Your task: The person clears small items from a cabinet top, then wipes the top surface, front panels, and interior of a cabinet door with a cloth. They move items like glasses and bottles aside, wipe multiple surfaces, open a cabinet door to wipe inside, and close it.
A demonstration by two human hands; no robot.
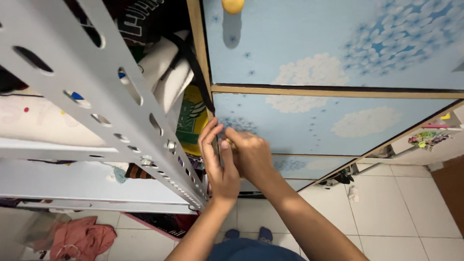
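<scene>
Both hands pressed together at the edge of a cabinet door, just right of a slotted metal upright.

Left hand (220, 162) is flat, fingers straight and together, palm facing the right hand (249, 154), touching it; nothing visible in its grip. Right hand is curled in a loose fist against the left palm, fingertips pinched on something small at the door edge; too hidden to say what. Cabinet door (338, 121), pale blue with white cloud print and wooden frame, sits directly behind and right of the hands. Yellow knob (233, 6) is well above them. Grey slotted metal upright (111, 96) runs diagonally just left of the left hand, bolts showing near its lower end. Stuffed clothes and bags (164, 67) are above left. Pink cloth (79, 238) lies on the white tiled floor (401, 203), far below left.
</scene>
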